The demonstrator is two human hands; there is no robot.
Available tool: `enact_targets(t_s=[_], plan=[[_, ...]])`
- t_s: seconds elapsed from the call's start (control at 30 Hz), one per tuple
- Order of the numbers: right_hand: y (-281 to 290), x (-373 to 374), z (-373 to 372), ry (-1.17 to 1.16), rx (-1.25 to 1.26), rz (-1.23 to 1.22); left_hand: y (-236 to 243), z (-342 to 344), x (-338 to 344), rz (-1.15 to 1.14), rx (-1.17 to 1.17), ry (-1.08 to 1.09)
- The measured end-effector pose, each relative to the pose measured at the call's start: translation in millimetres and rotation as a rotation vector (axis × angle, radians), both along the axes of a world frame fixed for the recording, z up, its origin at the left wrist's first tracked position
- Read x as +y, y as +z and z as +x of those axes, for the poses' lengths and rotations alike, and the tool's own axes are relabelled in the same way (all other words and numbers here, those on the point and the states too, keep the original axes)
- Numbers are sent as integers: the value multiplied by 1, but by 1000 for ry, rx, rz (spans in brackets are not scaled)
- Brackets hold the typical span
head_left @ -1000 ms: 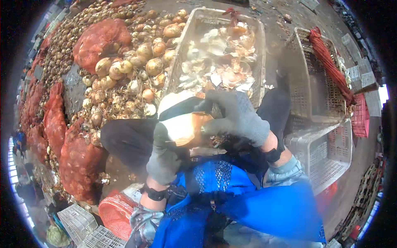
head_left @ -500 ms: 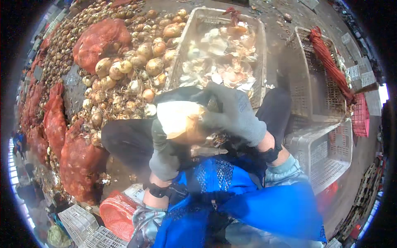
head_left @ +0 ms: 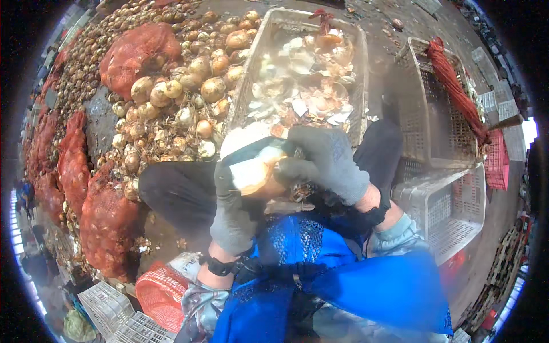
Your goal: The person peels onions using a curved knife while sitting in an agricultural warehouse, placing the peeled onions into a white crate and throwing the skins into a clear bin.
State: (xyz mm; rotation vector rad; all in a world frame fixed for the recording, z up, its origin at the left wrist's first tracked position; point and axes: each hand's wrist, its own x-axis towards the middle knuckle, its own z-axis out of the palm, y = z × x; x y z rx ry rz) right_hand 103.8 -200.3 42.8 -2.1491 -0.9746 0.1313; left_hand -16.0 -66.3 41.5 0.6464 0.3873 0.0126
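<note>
from my end, a heap of onions (head_left: pixel 213 90) is filling the far left, biggest thing here, with red mesh sacks (head_left: pixel 111 231) bulging along its near edge. a long crate (head_left: pixel 361 74) is sitting straight ahead, holding papery onion skins (head_left: pixel 320 106). on the right, a second crate (head_left: pixel 412 111) is standing with a red rolled net (head_left: pixel 454 91) lying across it, and a white crate (head_left: pixel 454 234) is resting on its side just nearer. a blue garment (head_left: pixel 372 286) is covering the lap. all of these are staying put over the last second.

the gloved right hand (head_left: pixel 329 160) is curling in from the right, thumb against the onion's side; i can't tell whether its fingers are pinching skin or anything else, the gap is too dark. the gloved left hand (head_left: pixel 231 208) is gripping firmly, wrapping the other side with fingers crossing over the far part.

smallest, the onion (head_left: pixel 251 171) itself: it's sitting between both hands, above the lap, short of the long crate. what's changing: half a second ago i was seeing a flat white face with a ragged lower edge; now a rounder, glossier side is showing, and a pale patch (head_left: pixel 247 137) is appearing again beyond the left fingers, onion or glare, unclear. i'm judging the onion is being turned, so the handwork on it is still going.
</note>
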Motion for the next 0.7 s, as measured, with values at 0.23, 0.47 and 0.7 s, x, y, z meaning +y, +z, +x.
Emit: enact_targets(t_s=[0.23,0.47,0.7], plan=[[14,14,-7,-69,-76,59,-27,0,4,-218,-380,-58],[11,12,-10,-56,101,-56,-17,-9,13,467,-234,-33],[17,11,-6,31,-242,-182,-26,-2,9,412,-64,-11]])
